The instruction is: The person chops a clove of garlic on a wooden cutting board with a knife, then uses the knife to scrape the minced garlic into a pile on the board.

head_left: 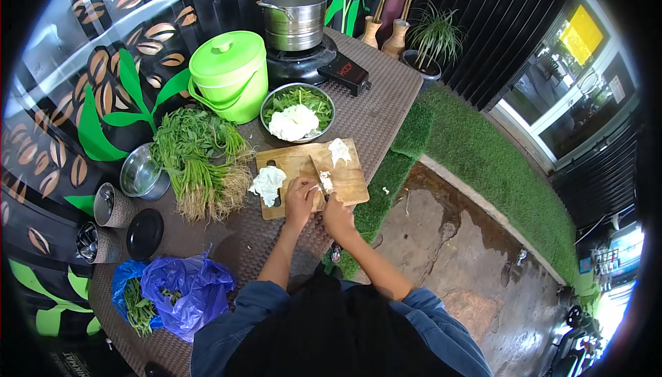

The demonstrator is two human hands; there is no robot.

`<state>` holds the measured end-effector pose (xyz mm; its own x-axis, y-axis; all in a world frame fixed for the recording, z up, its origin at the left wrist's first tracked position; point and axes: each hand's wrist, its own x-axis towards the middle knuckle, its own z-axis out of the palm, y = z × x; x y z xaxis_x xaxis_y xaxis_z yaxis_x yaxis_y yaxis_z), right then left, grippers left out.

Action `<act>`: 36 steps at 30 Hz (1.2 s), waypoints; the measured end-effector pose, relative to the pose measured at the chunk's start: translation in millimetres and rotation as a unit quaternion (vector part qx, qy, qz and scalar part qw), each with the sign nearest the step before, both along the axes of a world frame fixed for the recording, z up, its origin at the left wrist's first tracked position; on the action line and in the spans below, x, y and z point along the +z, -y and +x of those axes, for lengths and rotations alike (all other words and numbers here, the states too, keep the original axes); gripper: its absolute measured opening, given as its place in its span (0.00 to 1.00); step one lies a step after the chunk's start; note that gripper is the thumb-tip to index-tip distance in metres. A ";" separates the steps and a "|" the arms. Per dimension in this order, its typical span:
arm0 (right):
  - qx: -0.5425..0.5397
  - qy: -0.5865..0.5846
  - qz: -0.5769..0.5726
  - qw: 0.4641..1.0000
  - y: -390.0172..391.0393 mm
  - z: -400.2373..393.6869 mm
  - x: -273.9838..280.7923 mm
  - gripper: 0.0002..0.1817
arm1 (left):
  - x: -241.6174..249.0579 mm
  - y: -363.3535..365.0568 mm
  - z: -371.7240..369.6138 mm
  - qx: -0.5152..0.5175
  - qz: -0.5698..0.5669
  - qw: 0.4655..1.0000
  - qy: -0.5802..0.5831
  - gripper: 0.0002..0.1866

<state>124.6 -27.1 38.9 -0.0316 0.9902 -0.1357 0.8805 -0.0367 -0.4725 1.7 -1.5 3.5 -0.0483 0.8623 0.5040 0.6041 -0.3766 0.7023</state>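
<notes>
On a wooden cutting board [293, 163], my right hand [338, 220] grips a knife [318, 171], its blade pointing away from me. My left hand [301, 202] is closed beside the blade, its fingertips on a small white piece that looks like oyster mushroom. Chopped white bits [326, 182] lie just right of the blade. Farther up the board is a larger white mushroom piece [339, 152]. A ruffled white clump [268, 184] sits by the board's handle hole. Behind the board, a metal bowl [332, 123] holds cut green leaves [314, 100] and a big white mushroom clump [294, 123].
Left of the board lie rooted leafy greens [200, 149] and an empty metal bowl [146, 172]. A lidded green bucket [231, 77] and a pot [295, 22] on a black stove [303, 63] stand behind. Blue plastic bags [186, 291] are near left. The table's edge runs along my right.
</notes>
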 end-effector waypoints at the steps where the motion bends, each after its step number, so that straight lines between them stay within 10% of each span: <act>1: -0.015 -0.009 -0.010 1.000 1.9 -5.9 1.6 0.18 | 0.2 -0.2 0.4 0.002 0.001 1.000 0.002 0.09; 36: 0.013 -0.001 0.039 0.999 -1.8 4.5 -12.3 0.19 | -0.9 0.7 1.1 0.021 -0.014 0.999 0.044 0.08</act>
<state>129.1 -25.2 26.6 -0.0567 0.9967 -0.0577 0.8800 0.0226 -0.4744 2.7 -2.1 2.6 -0.1278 0.8725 0.4717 0.5546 -0.3314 0.7632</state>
